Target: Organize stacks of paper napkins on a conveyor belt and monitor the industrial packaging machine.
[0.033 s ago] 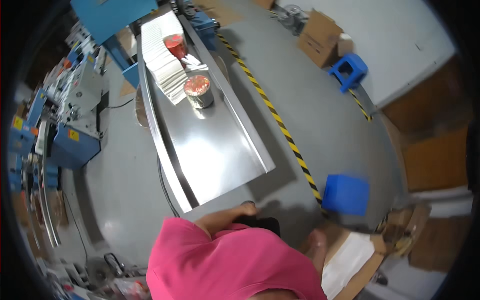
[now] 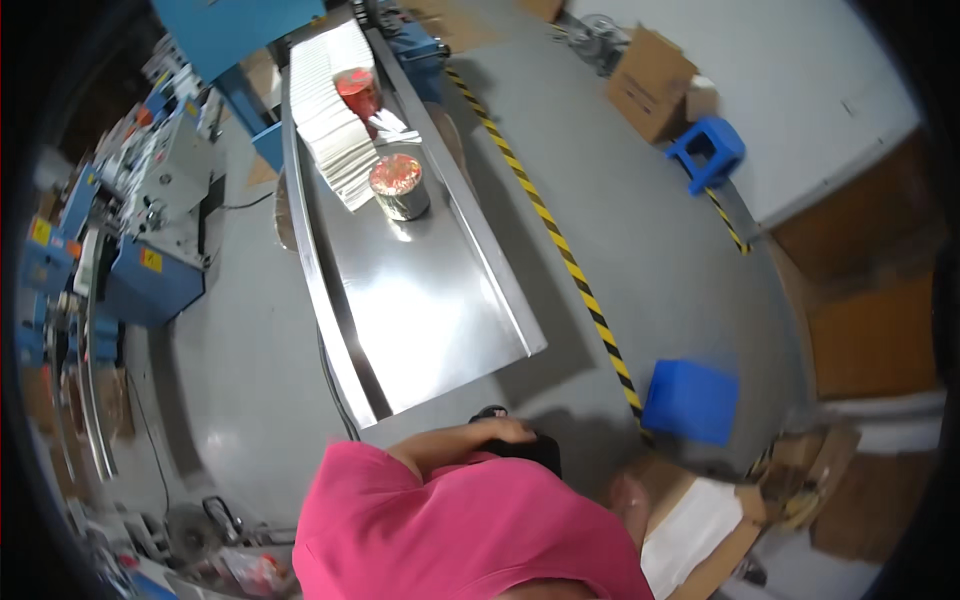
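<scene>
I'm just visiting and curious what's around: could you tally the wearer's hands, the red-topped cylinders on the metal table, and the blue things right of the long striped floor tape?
Hands: 2, left hand and right hand
Cylinders: 2, red-sided cylinder and silver-sided cylinder
Blue things: 2, stool and box-shaped thing
Total: 6

Two red-topped cylinders (image 2: 401, 195) (image 2: 357, 92), two hands (image 2: 512, 431) (image 2: 630, 500)

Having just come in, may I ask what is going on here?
A person in pink stands at the end of a metal table. The left hand is before the body, the right hand near a cardboard box; neither visibly holds anything. The table bears a row of white pieces, a red cylinder and a silvery, red-topped cylinder.
</scene>
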A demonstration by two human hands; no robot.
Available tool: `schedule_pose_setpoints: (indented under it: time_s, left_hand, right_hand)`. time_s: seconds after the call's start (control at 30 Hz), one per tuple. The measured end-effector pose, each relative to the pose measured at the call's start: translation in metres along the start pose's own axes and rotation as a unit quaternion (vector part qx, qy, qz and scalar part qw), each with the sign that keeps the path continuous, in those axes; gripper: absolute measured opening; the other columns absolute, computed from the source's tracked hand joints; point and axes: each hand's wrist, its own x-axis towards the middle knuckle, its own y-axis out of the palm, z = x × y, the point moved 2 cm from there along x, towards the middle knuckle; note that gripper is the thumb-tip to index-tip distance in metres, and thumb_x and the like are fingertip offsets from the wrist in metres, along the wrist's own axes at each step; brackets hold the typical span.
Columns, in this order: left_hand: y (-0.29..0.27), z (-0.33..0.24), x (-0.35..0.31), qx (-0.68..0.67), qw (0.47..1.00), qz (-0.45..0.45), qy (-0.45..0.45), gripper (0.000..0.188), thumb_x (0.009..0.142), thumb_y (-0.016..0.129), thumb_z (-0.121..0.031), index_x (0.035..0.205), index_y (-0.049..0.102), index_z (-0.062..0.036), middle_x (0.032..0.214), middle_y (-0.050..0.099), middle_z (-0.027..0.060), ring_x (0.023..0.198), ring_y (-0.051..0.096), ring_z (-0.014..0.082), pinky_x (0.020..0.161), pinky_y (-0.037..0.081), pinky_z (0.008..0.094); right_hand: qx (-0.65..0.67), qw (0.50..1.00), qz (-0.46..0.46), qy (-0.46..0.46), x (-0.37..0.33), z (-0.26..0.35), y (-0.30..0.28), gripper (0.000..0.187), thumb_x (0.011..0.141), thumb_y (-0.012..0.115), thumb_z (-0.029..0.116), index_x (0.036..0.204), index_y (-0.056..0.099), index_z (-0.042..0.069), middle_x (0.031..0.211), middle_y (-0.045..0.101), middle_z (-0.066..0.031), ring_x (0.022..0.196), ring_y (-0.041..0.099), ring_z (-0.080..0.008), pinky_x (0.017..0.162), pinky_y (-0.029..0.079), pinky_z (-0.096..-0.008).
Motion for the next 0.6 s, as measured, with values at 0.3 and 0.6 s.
schedule_pose_setpoints:
  time_s: [0.3, 0.6]
  left_hand:
    - [-0.236, -0.203, -0.001, -0.273, 0.937, -0.184, 0.117, 0.038, 0.093, 0.046, -0.032, 0.117, 0.051, -0.0028, 0.107, 0.060, 0.0173, 0.101, 0.057, 0.0312, 0.087, 0.044, 0.0377]
    - [-0.365, -0.184, -0.127, -0.318, 0.636, -0.703, 0.020, 0.023, 0.088, 0.058, -0.019, 0.103, 0.062, -0.0018, 0.092, 0.063, 0.0054, 0.083, 0.057, 0.0105, 0.072, 0.046, 0.0255]
  right_hand:
    - [0.014, 0.997, 0.022, 0.069, 0.279, 0.143, -0.087, 0.010, 0.080, 0.064, 0.013, 0.087, 0.061, 0.006, 0.068, 0.056, -0.0045, 0.064, 0.056, -0.0177, 0.061, 0.050, -0.0297]
    - [-0.350, 0.833, 0.393, -0.169, 0.302, 0.396, 0.317, 0.047, 0.083, 0.065, 0.025, 0.121, 0.048, 0.004, 0.107, 0.059, -0.0071, 0.084, 0.057, -0.0127, 0.069, 0.049, -0.0262]
